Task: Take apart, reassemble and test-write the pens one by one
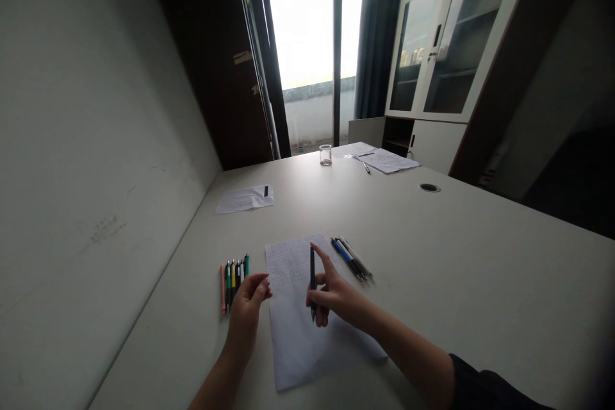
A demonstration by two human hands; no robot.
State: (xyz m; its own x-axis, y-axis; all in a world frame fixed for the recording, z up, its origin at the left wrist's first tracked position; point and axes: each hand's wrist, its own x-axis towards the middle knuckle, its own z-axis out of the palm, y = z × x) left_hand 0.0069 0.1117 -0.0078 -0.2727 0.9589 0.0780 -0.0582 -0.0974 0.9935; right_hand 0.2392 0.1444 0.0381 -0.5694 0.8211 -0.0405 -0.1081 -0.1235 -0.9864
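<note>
Sleeve [473, 384] behind right hand [336, 293]; fingers pinch pen [312, 272], paper [300, 359] beneath. Left hand [246, 307]: fingers pressed together. Brace pen with fingertip.

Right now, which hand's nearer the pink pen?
Left. The left hand is slightly right of the pink pen; the right hand, holding a black pen, is farther right, over paper.

On our worktop [456, 269], left pens [234, 277] and right pens [348, 258] flank the paper [298, 333]. Behind it, we see a glass [325, 155] left of some sheets [390, 161].
</note>
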